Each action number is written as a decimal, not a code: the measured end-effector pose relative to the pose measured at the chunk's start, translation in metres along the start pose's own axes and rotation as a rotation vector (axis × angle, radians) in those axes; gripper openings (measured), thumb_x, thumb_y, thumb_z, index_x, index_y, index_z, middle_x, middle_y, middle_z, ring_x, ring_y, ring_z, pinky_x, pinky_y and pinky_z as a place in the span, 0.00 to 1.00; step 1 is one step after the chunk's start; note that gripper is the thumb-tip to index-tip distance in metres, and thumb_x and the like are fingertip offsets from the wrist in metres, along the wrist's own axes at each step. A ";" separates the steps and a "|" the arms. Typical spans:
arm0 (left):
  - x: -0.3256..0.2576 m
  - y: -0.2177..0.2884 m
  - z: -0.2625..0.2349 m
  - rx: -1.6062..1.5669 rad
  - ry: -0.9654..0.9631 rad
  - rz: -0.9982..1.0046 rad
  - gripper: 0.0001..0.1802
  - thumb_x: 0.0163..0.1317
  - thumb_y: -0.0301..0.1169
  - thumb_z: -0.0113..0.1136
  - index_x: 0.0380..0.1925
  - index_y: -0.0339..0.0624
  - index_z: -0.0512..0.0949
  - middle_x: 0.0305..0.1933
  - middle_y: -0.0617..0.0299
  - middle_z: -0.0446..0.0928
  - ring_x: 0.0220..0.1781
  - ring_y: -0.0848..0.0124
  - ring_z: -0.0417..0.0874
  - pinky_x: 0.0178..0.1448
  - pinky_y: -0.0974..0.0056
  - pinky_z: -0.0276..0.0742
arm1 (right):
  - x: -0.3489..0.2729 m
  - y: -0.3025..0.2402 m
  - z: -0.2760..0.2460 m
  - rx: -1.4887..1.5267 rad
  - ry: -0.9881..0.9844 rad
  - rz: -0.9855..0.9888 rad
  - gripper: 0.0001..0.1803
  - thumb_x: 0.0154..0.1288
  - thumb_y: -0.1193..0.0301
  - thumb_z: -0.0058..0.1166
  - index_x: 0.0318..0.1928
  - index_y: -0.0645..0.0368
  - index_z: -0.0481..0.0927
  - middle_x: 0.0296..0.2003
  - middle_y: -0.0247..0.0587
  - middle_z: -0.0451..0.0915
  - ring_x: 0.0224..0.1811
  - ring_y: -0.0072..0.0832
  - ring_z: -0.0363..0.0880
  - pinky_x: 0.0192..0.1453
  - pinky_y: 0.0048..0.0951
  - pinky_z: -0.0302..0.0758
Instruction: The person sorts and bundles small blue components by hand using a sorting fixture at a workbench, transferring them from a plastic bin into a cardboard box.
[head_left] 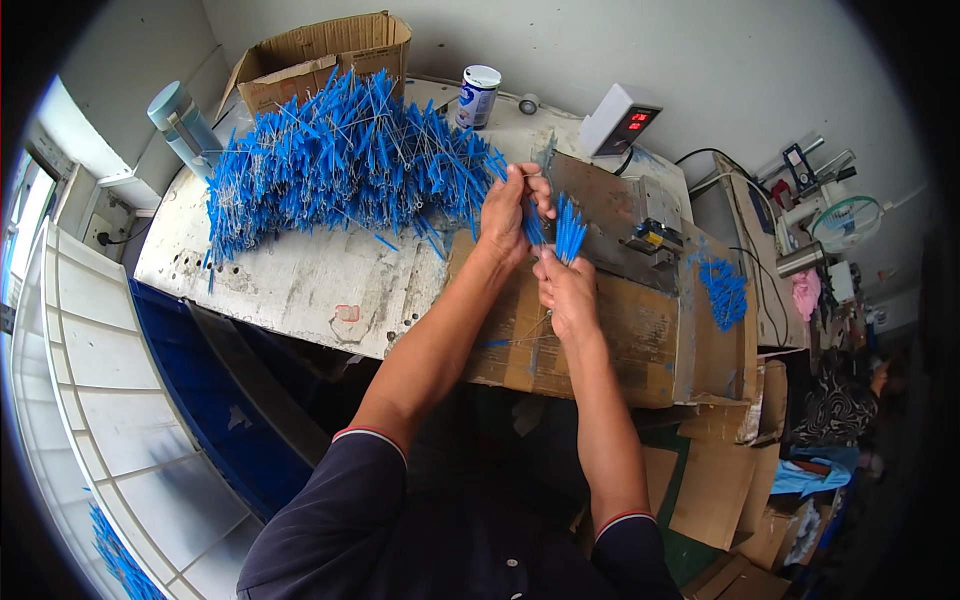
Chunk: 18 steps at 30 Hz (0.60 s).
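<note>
A large heap of thin blue strips with wire ends [340,165] covers the back left of the worktable. My right hand [568,292] is closed round a bundle of the same blue wired strips [569,230], which stands upright out of its fingers. Just left of it and a little higher, my left hand [508,218] is curled, with several blue wired strips [533,226] in its fingers. The two hands nearly touch, above a cardboard sheet [610,330]. Their exact finger grip is partly hidden.
Behind the heap stand a cardboard box [385,52], a light blue flask [182,122] and a tin [479,97]. A white display box [618,122] and a small metal fixture [655,240] are at the right. More blue strips [722,292] lie on cardboard there.
</note>
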<state>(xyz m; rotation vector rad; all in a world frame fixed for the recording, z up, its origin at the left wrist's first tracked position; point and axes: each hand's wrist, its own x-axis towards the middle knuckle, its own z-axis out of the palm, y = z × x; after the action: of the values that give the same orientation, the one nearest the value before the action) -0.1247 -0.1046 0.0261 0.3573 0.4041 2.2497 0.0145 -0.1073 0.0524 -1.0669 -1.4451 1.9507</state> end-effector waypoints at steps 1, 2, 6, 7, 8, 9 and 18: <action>0.001 0.000 0.000 0.000 0.027 0.023 0.21 0.78 0.46 0.44 0.49 0.36 0.70 0.31 0.57 0.77 0.26 0.70 0.76 0.32 0.62 0.81 | -0.002 -0.004 -0.006 -0.013 -0.047 0.016 0.09 0.74 0.70 0.52 0.44 0.64 0.80 0.23 0.26 0.70 0.17 0.08 0.59 0.17 0.14 0.54; 0.002 0.002 0.000 -0.002 0.028 0.025 0.21 0.78 0.46 0.44 0.49 0.36 0.70 0.31 0.57 0.77 0.26 0.70 0.76 0.32 0.62 0.81 | -0.004 -0.006 -0.011 -0.026 -0.093 0.032 0.10 0.74 0.69 0.53 0.44 0.65 0.79 0.23 0.26 0.70 0.16 0.08 0.58 0.16 0.14 0.53; 0.005 0.003 -0.005 0.031 0.015 0.058 0.22 0.78 0.47 0.43 0.49 0.37 0.70 0.33 0.56 0.79 0.28 0.69 0.79 0.37 0.59 0.84 | -0.014 -0.013 -0.019 0.026 -0.156 0.064 0.12 0.73 0.66 0.55 0.43 0.65 0.79 0.22 0.24 0.68 0.17 0.07 0.59 0.17 0.13 0.53; 0.005 0.002 -0.004 0.043 0.011 0.060 0.22 0.78 0.47 0.42 0.49 0.37 0.70 0.33 0.56 0.79 0.29 0.69 0.79 0.37 0.59 0.84 | -0.012 -0.010 -0.022 0.025 -0.154 0.063 0.12 0.73 0.66 0.55 0.43 0.65 0.79 0.22 0.24 0.68 0.17 0.07 0.59 0.17 0.13 0.53; 0.004 0.000 -0.004 0.041 0.009 0.059 0.22 0.78 0.47 0.42 0.49 0.37 0.70 0.33 0.56 0.79 0.29 0.69 0.79 0.37 0.59 0.84 | -0.007 -0.004 -0.026 -0.017 -0.221 0.062 0.13 0.72 0.65 0.56 0.43 0.64 0.79 0.22 0.25 0.69 0.17 0.09 0.60 0.17 0.14 0.55; 0.003 0.000 -0.005 0.035 -0.006 0.047 0.22 0.78 0.47 0.42 0.49 0.37 0.71 0.34 0.56 0.79 0.29 0.69 0.80 0.38 0.58 0.85 | -0.005 -0.003 -0.024 -0.058 -0.291 0.061 0.13 0.72 0.64 0.57 0.43 0.64 0.79 0.22 0.25 0.69 0.17 0.10 0.61 0.18 0.15 0.57; 0.004 0.010 -0.008 -0.059 -0.087 -0.074 0.19 0.79 0.41 0.42 0.52 0.34 0.71 0.40 0.52 0.81 0.38 0.62 0.85 0.48 0.54 0.86 | -0.009 -0.005 -0.051 0.062 0.021 -0.196 0.06 0.71 0.74 0.55 0.44 0.63 0.80 0.28 0.35 0.81 0.19 0.17 0.68 0.22 0.22 0.67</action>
<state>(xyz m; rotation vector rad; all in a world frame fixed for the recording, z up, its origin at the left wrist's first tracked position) -0.1369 -0.1086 0.0231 0.4010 0.2998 2.1605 0.0606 -0.0843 0.0527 -0.8810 -1.4117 1.8283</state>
